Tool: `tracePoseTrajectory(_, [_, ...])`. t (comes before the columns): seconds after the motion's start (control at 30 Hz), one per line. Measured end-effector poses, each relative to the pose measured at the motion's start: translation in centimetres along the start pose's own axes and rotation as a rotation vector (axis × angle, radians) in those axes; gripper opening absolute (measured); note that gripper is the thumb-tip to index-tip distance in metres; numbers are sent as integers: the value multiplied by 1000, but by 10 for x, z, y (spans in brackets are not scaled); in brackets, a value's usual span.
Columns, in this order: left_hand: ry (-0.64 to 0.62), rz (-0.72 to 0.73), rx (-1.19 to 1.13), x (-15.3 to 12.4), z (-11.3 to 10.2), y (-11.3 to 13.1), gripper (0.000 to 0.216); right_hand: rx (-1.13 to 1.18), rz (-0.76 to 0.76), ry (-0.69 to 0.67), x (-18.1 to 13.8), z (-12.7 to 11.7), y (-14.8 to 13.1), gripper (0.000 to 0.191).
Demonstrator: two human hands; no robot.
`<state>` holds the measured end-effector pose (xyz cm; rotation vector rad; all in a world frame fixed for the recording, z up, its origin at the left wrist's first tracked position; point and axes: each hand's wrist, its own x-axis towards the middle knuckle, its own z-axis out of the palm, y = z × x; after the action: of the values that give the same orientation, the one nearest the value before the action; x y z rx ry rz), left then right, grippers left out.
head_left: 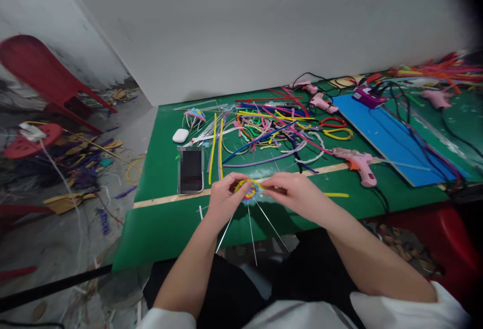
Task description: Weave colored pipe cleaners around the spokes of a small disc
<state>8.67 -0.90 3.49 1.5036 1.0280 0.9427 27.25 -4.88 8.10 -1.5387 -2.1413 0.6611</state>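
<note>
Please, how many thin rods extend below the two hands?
3: a left rod, a middle rod and a right rod, fanning out below the colorful round piece; more may be hidden.

head, sole view | from wearer's head | faces forward, down | close above lap (pixel 234 289), left hand (pixel 225 195) and right hand (pixel 292 190) mid-frame | table (pixel 158 233) beneath, panel (pixel 264 27) and chair (pixel 41 70) farther off

green worktop (pixel 158 236) carrying a colourful jumble

a tangle of fuzzy coloured stems (pixel 264 130) is spreading across the middle, with thin metal wires (pixel 206 129) lying beside it. toward the left end, a phone (pixel 191 170) is lying flat just in front of a white case (pixel 180 135). to the right, a pink glue gun (pixel 360 164) is resting on its side, and a blue board (pixel 392 143) is lying beyond it.
</note>
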Motion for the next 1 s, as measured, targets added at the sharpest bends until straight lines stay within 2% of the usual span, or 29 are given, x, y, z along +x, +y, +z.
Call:
tracePoseTrajectory(0.13, [-22, 6, 80, -1, 1, 2, 19, -283, -10, -90, -5, -9, -12, 16])
tracePoseTrajectory(0.3, [-36, -2, 129, -1, 6, 1, 16, -671, -31, 38, -11, 0, -32, 12])
tracePoseTrajectory(0.5, [-79, 21, 184, -3, 10, 1, 15, -797, -274, 201, -1, 1, -40, 18])
tracePoseTrajectory(0.63, [-119, 26, 190, -3, 9, 1, 14, -803, -273, 188, 10, -6, -36, 18])
tracePoseTrajectory(0.73, [-151, 30, 211, -1, 8, -2, 13, -784, -157, 50, 15, -13, -34, 15])
tracePoseTrajectory(0.83, [-241, 21, 162, 0, 5, -3, 13, -707, -10, -162, 20, -25, -31, 16])
tracePoseTrajectory(0.93, [-361, -45, 25, -1, 1, 0, 17, -461, 72, -423, 30, -41, -23, 18])
tracePoseTrajectory(1.0, [-431, -111, -70, -1, -1, 3, 19, -201, 34, -624, 36, -49, -14, 20])
